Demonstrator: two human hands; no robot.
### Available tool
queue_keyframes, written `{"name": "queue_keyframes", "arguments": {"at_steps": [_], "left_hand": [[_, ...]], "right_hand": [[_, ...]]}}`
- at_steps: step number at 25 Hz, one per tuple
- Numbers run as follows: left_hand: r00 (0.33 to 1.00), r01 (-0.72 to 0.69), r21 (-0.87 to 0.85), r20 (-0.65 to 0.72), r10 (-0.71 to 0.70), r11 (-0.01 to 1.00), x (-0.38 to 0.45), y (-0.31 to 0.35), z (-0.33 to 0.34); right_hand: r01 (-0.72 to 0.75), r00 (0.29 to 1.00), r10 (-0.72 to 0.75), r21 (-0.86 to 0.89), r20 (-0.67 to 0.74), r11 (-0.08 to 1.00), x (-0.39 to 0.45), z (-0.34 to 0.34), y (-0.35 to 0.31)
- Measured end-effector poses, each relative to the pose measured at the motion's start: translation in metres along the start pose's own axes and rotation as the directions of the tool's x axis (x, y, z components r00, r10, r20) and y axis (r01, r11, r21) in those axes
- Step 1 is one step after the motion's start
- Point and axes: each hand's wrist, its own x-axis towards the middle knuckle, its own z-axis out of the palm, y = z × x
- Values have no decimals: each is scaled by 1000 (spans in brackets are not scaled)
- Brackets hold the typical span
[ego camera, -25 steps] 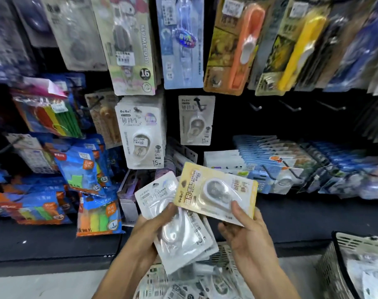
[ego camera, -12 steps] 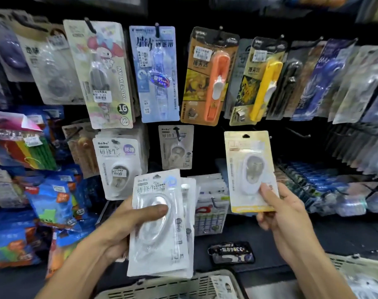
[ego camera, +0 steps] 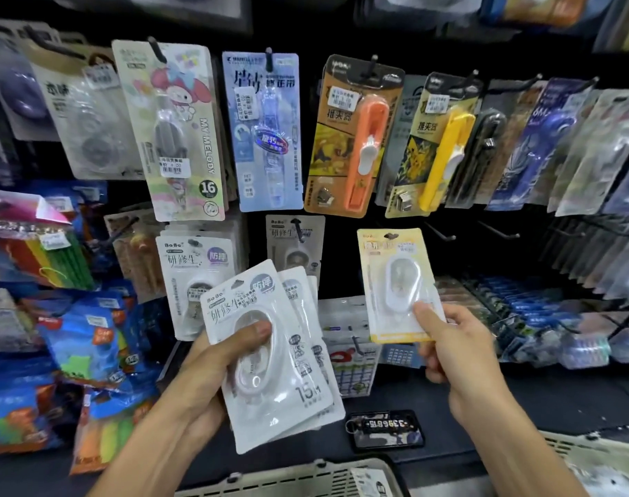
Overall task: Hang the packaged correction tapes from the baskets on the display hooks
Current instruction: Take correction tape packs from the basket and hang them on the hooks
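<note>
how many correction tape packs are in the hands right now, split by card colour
White-card correction tape packs, fanned in the left hand: 3
Yellow-card correction tape pack, pinched in the right hand: 1
Total: 4

Dim surroundings, glare on packaging, blurred warped edges
</note>
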Motion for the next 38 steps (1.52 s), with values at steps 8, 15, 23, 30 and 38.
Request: {"name": "queue_keyframes", "arguments": {"at_steps": [8,15,23,30,38], "left_hand": [[995,-102,57,-16,103,993,-9,2,23],[997,-26,37,68,24,999,-18,8,6],[957,-200,131,-187,222,971,-19,38,-40],[942,-293,124,-133,308,948,-21,42,-31],[958,-226,232,-123,259,946,-16,20,-8]], "right_hand": [[297,899,-206,-194,387,935,-64,54,16],[64,929,-94,95,359,993,-64,84,1],[236,962,-217,-109,166,965,-47,84,6],[154,982,-140,-113,127,982,-52,92,15],[132,903,-116,-10,414,991,-72,105,24]]}}
